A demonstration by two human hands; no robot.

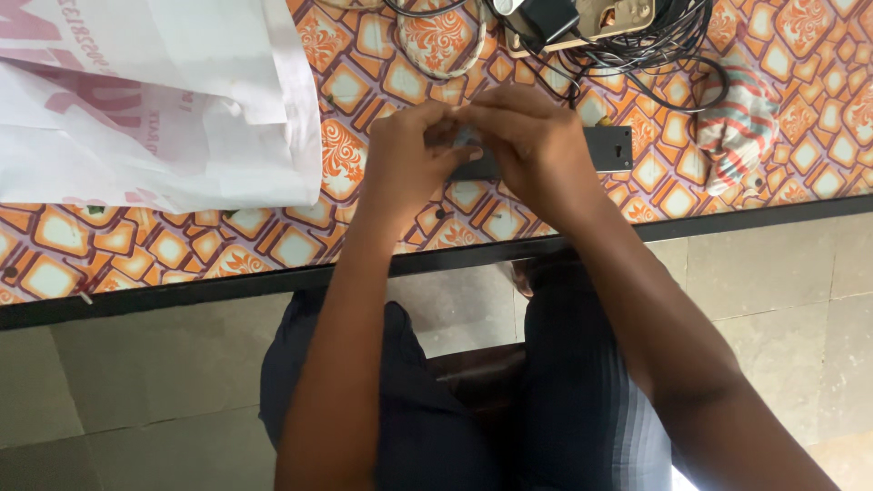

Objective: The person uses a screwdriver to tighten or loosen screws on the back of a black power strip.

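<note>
My left hand [411, 155] and my right hand [532, 141] meet over a flat dark grey rectangular device [611, 148] that lies on the orange patterned tabletop [273, 245]. Both sets of fingers pinch together at a small spot on the device's top edge, near its left half. What lies between the fingertips is hidden. Only the device's right end, with a small slot in it, shows past my right hand.
A large white plastic bag [155, 100] with pink print covers the table's left. A tangle of black cables [655, 45], a black adapter [550, 18] and a striped cloth [741, 118] lie at the back right. The table's dark front edge [182, 293] runs above my knees and the tiled floor.
</note>
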